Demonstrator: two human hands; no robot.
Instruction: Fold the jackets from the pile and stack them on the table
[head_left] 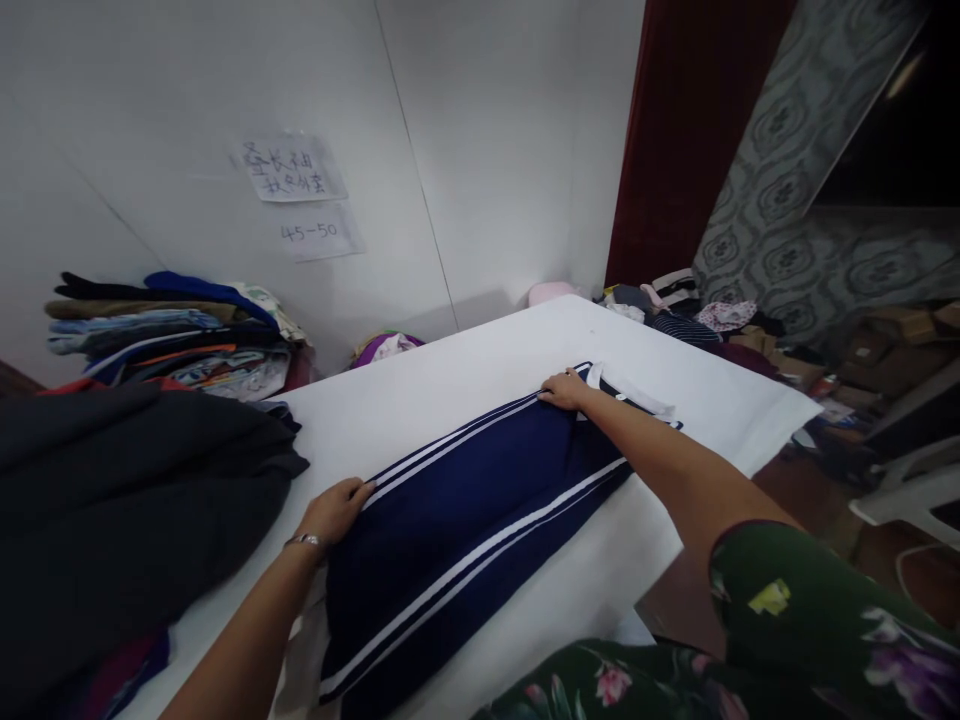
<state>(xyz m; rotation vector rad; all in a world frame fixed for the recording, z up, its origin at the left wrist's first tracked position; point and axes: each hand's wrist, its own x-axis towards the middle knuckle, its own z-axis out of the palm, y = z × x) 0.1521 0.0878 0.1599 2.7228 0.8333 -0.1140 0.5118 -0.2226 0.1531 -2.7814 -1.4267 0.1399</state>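
**Striped navy-blue cloth garment (457, 490) lies stretched along a smooth white table (465, 385)**

A plain pale wall (510, 150) backs the room, meeting a tall dark-red upright panel (690, 120) and grey wallpaper with a medallion pattern (795, 250) on the right. The table runs out from the wall, its far corner pale and bare. A heap of black cloth (135, 490) fills its left end, in front of a stack of folded multicoloured clothes (172, 335). The garment lies lengthwise across the middle, paired white stripes along both long sides and a white collar-like band (634, 390) at its far end.

A person's green floral sleeve (810, 600) enters at lower right. The left hand (336, 510), a silvery bracelet (304, 540) at its wrist, and the right hand (564, 390) rest at the garment's wall-side edge, well apart, fingers bent and close together; whether they pinch or merely press the cloth cannot be told.

The right forearm hides part of the collar end, and the frame cuts off the garment's near end. The brown boxes (900, 325) at far right are dim and hard to make out.
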